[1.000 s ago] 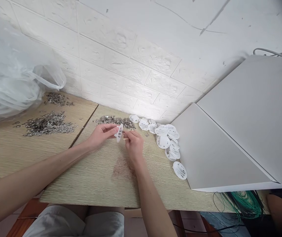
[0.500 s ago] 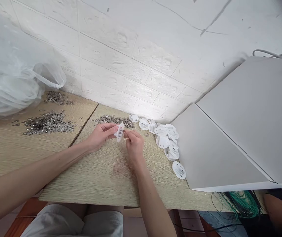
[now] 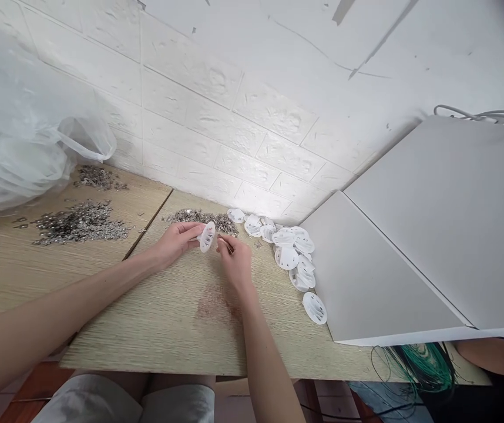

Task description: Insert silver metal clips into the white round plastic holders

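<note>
My left hand (image 3: 177,244) grips a white slotted plastic disc (image 3: 208,237) by its back, between thumb and fingers. The disc stands on edge above the table, its slotted face turned right. Just right of it, my right hand (image 3: 235,258) pinches a thin dark tool (image 3: 225,242), maybe tweezers; its kind is too small to tell. A small gap separates these fingers from the disc. Behind my hands lies a heap of small metal parts (image 3: 201,218). Several similar white discs (image 3: 286,257) lie piled to the right.
Further heaps of metal parts (image 3: 82,222) lie left of the table seam. A clear plastic bag (image 3: 18,135) bulges at the far left. A large grey panelled box (image 3: 379,258) bounds the right side. Green wires (image 3: 426,365) and another person's arm (image 3: 494,356) are at the lower right.
My right hand has drawn back slightly from the disc, and the thin tool shows more clearly. The disc in my left hand has tilted a little. The whole view has shifted slightly.
</note>
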